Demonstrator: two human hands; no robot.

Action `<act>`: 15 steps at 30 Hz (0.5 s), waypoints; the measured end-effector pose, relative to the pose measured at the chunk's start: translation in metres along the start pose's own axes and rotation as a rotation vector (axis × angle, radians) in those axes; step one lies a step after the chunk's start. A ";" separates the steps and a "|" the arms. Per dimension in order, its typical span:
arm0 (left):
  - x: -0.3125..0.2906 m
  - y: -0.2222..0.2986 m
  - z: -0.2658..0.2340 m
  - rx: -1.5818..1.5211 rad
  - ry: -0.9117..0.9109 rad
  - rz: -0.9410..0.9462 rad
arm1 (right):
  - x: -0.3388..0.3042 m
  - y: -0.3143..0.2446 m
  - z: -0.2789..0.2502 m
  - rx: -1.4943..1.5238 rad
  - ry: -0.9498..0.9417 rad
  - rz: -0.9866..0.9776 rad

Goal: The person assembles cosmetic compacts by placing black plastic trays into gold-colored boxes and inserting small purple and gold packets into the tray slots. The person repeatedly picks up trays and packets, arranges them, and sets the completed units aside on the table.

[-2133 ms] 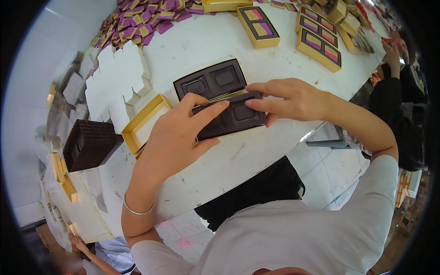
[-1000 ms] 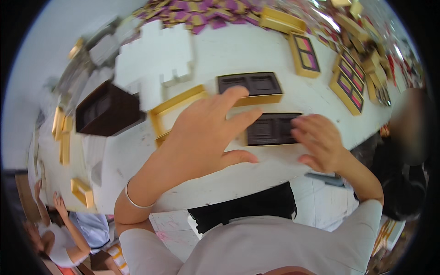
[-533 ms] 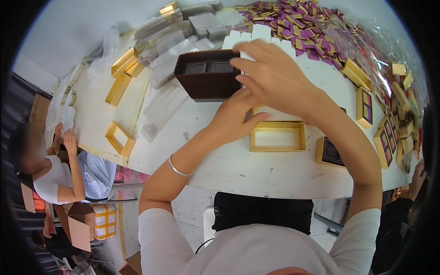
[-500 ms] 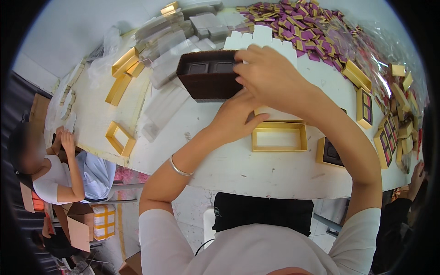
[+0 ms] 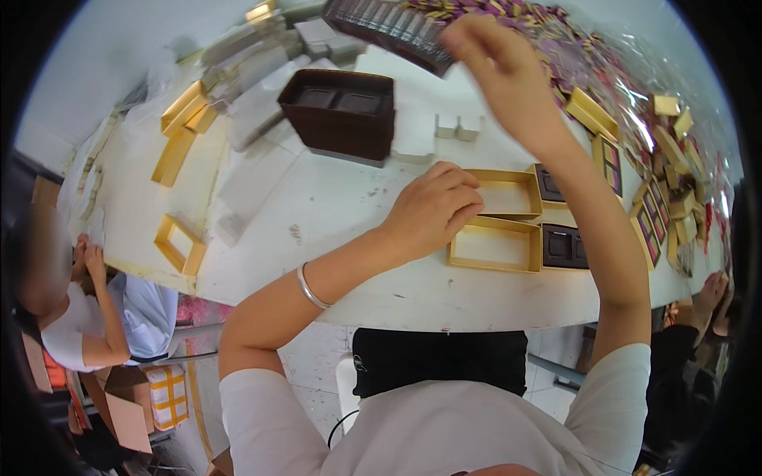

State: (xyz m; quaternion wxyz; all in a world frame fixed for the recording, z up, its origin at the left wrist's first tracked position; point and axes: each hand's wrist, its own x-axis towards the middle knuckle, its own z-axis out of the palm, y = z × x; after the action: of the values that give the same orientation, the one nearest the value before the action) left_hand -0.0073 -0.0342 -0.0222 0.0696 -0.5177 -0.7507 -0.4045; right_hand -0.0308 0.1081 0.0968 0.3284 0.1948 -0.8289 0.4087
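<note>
My right hand (image 5: 508, 75) is raised at the far side of the table, its fingers closed on the right end of a tilted dark plastic tray stack (image 5: 389, 32) with ridged sides. Below it, my left hand (image 5: 436, 202) rests with bent fingers and thumb at the left end of an open gold box (image 5: 512, 194), gripping its edge. A second gold box (image 5: 496, 246) lies just nearer to me. Both are shallow and pale inside. A tall block of nested dark brown trays (image 5: 341, 115) stands to the left, touched by neither hand.
Boxes with dark inserts (image 5: 563, 246) sit at the right. Beyond are boxes with coloured pieces (image 5: 609, 165) and a heap of purple-and-gold pieces (image 5: 556, 47). Clear plastic covers (image 5: 254, 103) and gold box parts (image 5: 175, 155) lie left. A co-worker (image 5: 79, 317) sits at far left.
My right hand has moved up and away from the tall brown block, carrying a dark tray stack. My left hand has come to the gold box's left edge. The whole view has shifted slightly.
</note>
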 end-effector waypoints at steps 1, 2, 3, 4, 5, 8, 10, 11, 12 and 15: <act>-0.001 0.003 0.004 -0.006 -0.009 -0.017 | -0.004 0.002 -0.015 0.106 0.025 0.177; 0.003 0.009 0.008 -0.026 -0.022 -0.014 | -0.011 -0.001 -0.033 0.207 0.085 0.291; 0.006 0.012 0.008 -0.032 -0.032 -0.019 | -0.019 0.000 -0.048 0.324 0.145 0.396; 0.009 0.013 0.003 0.032 0.088 0.035 | -0.030 0.017 -0.071 0.296 0.047 0.445; 0.013 0.014 -0.006 0.091 0.208 0.087 | -0.041 0.013 -0.086 0.250 0.072 0.600; 0.034 0.016 -0.026 0.173 0.400 0.215 | -0.075 0.019 -0.121 0.325 0.020 0.870; 0.045 0.028 -0.032 0.230 0.179 0.189 | -0.088 0.019 -0.121 0.313 -0.117 1.014; 0.049 0.029 -0.033 0.271 0.075 0.183 | -0.089 0.022 -0.120 0.304 -0.260 1.052; 0.052 0.027 -0.030 0.244 0.032 0.210 | -0.088 0.018 -0.117 0.441 -0.367 1.076; 0.053 0.025 -0.036 0.048 0.062 0.055 | -0.097 0.017 -0.121 0.257 -0.439 0.586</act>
State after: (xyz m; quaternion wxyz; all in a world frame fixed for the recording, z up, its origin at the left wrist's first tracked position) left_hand -0.0219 -0.0172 0.0427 0.1161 -0.5234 -0.7433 -0.4001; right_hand 0.0746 0.2210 0.0732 -0.0149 0.0722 -0.8420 0.5344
